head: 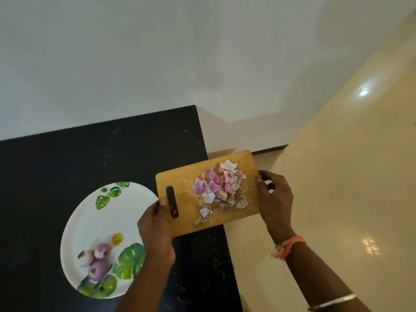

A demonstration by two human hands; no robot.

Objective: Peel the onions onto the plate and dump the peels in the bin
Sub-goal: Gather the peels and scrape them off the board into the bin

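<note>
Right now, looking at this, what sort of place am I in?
Probably a home kitchen: a black counter holds a leaf-patterned plate of peeled onions, and the left hand and right hand grip a wooden cutting board heaped with onion peels.

The left arm (144,278) and the right arm (315,273) are seen bare, and so are the left hand (157,224) and the right hand (275,199). An orange thread band (292,244) is tied round the right wrist, with a knot and pale, fuzzy loose ends on the side nearer the left arm. A thin, shiny silver bangle (333,301) is worn higher up the same arm.
</note>
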